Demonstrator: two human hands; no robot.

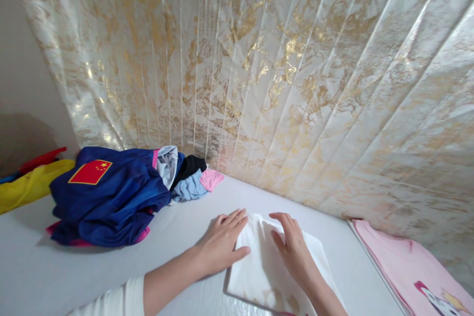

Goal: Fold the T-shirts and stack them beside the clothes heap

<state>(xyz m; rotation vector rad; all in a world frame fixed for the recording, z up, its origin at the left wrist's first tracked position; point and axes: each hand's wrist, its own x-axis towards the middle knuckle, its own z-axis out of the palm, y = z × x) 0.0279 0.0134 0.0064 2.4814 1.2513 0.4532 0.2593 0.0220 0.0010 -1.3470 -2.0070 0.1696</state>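
Observation:
A white folded garment point(255, 266), with a tan print near its front edge, lies flat on the white surface in front of me. My left hand point(225, 242) rests along its left edge, fingers stretched out and palm down. Over the garment's right part is my right hand point(292, 242), its fingers bent and thumb apart, with nothing visible in its grasp. Whether the right fingertips touch the cloth I cannot tell.
A dark blue garment point(122, 207) with a red flag patch is heaped at left. Behind it lie a yellow cloth point(33, 185) and small light blue point(190, 187) and pink point(211, 179) cloths. A folded pink shirt point(403, 261) lies at right. A gold-patterned covering point(259, 69) hangs behind.

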